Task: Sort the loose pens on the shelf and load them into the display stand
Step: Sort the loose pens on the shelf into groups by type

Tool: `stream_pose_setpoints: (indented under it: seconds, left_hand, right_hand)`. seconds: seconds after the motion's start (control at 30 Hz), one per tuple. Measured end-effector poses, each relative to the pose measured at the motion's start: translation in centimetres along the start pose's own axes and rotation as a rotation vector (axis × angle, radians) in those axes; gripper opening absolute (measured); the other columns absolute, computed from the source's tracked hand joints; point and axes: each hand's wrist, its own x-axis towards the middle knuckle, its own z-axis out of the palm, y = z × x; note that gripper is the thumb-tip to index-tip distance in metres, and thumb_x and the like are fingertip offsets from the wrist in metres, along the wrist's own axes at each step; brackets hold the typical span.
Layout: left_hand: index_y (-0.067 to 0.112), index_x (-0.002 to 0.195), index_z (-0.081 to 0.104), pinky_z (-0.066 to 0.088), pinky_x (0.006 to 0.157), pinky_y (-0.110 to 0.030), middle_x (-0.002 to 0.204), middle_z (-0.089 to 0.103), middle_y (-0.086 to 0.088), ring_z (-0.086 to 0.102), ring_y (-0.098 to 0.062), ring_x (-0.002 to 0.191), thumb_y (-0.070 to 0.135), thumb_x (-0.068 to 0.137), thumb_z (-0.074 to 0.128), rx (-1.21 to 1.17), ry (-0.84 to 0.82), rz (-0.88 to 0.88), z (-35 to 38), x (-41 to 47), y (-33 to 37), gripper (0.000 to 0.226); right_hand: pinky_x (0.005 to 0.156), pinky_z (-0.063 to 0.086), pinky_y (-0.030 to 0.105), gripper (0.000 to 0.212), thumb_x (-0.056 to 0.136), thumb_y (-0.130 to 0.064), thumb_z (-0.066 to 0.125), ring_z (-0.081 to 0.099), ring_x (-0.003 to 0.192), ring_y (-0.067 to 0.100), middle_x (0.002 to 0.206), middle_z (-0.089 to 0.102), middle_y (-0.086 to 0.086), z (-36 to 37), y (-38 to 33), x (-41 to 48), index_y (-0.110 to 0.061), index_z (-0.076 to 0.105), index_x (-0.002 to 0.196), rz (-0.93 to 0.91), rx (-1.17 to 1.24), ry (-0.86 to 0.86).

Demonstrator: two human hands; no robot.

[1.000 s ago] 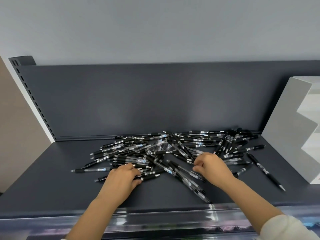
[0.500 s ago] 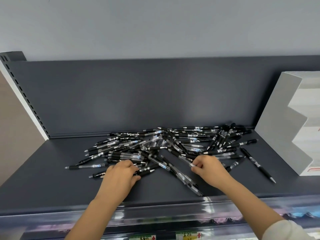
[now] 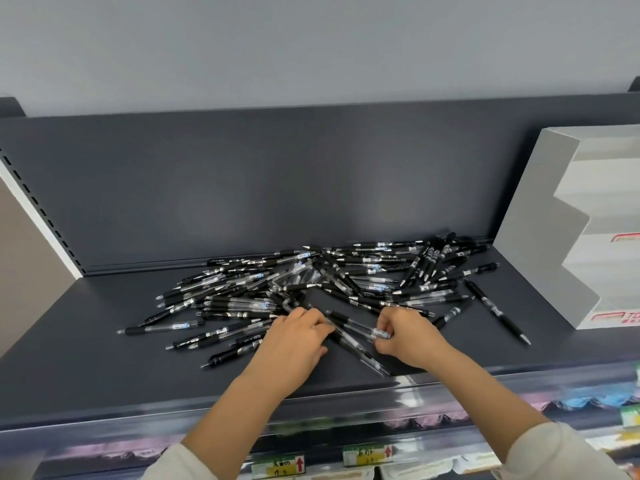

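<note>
Head camera: both hands meet at centre frame over the pile of pens on the dark shelf. Left hand curls narrow, fingertips on pens; right hand pinches a clear-barrelled pen. White display stand waits at right.

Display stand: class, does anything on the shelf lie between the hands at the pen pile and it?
Yes. More loose pens cover the shelf between the right hand and the display stand, including a single pen lying just before its base.
</note>
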Motion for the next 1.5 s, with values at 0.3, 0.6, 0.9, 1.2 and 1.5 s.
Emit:
stream_pose_setpoints:
  seconds: [0.3,0.6,0.9,1.2,1.5]
  left_hand:
    - [0.026,0.136,0.046,0.038,0.097,-0.032,0.132,0.047,0.008,0.040,-0.015,0.123,0.028,0.100,0.040,-0.011,-0.030,0.020,0.3,2.0,1.6,0.037]
    - [0.024,0.140,0.040,0.033,0.105,-0.034,0.141,0.045,0.007,0.036,-0.014,0.132,0.034,0.096,0.047,-0.064,0.042,0.068,-1.7,5.2,3.2,0.046]
    - [0.023,0.104,0.067,0.044,0.077,-0.029,0.091,0.066,0.005,0.057,-0.013,0.085,0.024,0.092,0.056,-0.446,0.013,-0.023,-4.1,3.7,0.7,0.016]
    - [0.020,0.094,0.064,0.042,0.065,-0.030,0.074,0.065,0.003,0.056,-0.015,0.069,0.023,0.093,0.056,-0.455,0.130,-0.319,-3.4,-0.1,-2.8,0.009]
    - [0.014,0.083,0.062,0.054,0.070,-0.037,0.069,0.065,0.000,0.064,-0.016,0.068,0.019,0.094,0.054,-0.551,0.147,-0.548,-1.7,-3.1,-4.7,0.014]
  right_hand:
    - [0.087,0.050,0.029,0.035,0.087,-0.029,0.066,0.061,0.101,0.016,0.113,0.065,0.001,-0.6,1.8,-1.1,-0.020,0.062,0.121,-0.022,0.058,0.065]
    - [0.074,0.036,0.017,0.026,0.085,-0.019,0.068,0.054,0.085,0.010,0.097,0.062,-0.003,-3.7,0.9,-1.8,-0.015,0.069,0.111,-0.181,0.166,0.249]
    - [0.074,0.043,0.016,0.023,0.078,-0.011,0.074,0.058,0.076,0.006,0.082,0.058,-0.013,-4.2,-1.8,-1.6,-0.018,0.072,0.101,-0.263,0.423,0.362]
    - [0.078,0.045,0.019,0.057,0.076,-0.025,0.077,0.059,0.087,0.009,0.112,0.058,-0.003,-1.9,-3.5,-0.3,-0.022,0.053,0.128,-0.141,0.457,0.317]
    - [0.082,0.048,0.030,0.043,0.085,-0.023,0.065,0.059,0.094,0.018,0.102,0.061,-0.002,1.8,-2.4,0.5,-0.015,0.057,0.126,-0.071,0.077,0.046]
